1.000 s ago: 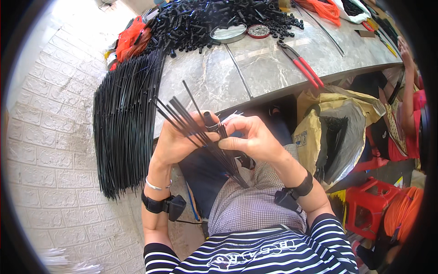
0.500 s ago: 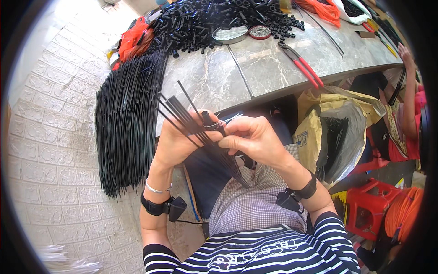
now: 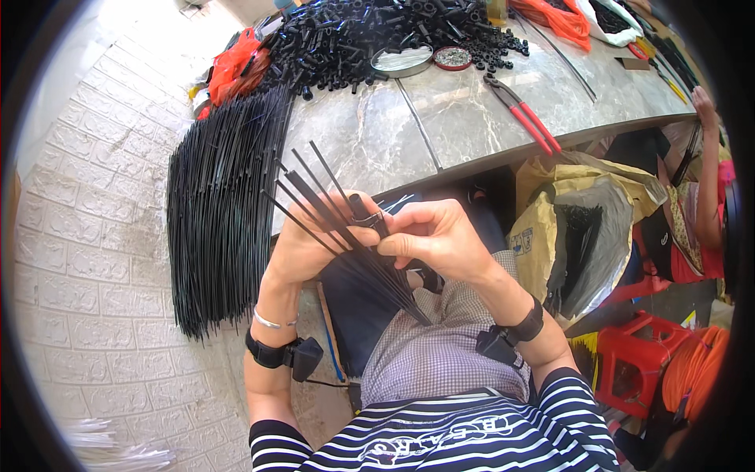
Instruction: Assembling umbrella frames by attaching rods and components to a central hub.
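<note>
My left hand is closed around a fanned bundle of thin black rods, whose lower ends point down over my lap. A short, thicker black tube stands up beside the rods, also in that hand's grasp. Close against the tube, my right hand has thumb and forefinger pinched together. Thin whitish strands stick out behind its fingers, and one crosses the tube. The fingers cover the exact point of their grip.
Many black rods hang over the table's left edge. Black tube pieces heap at the back, near a tin of white strands and a red-rimmed dish. Red-handled pliers, a paper sack and a person's arm are rightward.
The rods' upper ends have fanned out a little wider to the left. The whitish strands by the tube have shifted slightly. Both hands stay in nearly the same place.
</note>
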The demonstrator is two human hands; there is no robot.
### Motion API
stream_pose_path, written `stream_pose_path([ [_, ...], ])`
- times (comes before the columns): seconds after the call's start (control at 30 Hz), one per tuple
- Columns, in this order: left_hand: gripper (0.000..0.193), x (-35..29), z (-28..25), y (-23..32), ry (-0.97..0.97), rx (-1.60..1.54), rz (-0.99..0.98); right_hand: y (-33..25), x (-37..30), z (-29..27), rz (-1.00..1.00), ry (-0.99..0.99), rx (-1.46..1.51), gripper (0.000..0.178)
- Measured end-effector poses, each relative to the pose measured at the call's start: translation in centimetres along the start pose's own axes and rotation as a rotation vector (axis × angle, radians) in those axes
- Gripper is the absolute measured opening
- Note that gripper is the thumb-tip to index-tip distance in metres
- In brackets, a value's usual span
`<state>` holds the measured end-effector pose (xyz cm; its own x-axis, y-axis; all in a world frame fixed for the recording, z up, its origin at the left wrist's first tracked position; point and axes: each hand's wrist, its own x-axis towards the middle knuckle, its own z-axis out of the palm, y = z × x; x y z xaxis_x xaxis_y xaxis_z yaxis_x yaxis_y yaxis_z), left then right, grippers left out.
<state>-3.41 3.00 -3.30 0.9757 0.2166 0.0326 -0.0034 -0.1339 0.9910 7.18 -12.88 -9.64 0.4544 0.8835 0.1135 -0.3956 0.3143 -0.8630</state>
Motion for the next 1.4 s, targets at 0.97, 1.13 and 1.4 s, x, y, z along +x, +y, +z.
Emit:
stream_pose_path([
  [0.97,0.036,-0.3,1.4,-2.1,0.006,-0.107,0.207,-0.3,-0.7,-0.2,-0.063,0.021,-0.052,0.013],
  [1.13,0.034,-0.3,2.3,-1.6,0.108,-0.046,0.187,0.0,-1.2,0.7,-0.175,0.113,-0.193,0.010],
  [1.4,0.031,-0.8,2.9,-1.5,0.214,0.037,0.195,0.1,-1.5,1.2,-0.210,0.226,-0.303,0.009],
])
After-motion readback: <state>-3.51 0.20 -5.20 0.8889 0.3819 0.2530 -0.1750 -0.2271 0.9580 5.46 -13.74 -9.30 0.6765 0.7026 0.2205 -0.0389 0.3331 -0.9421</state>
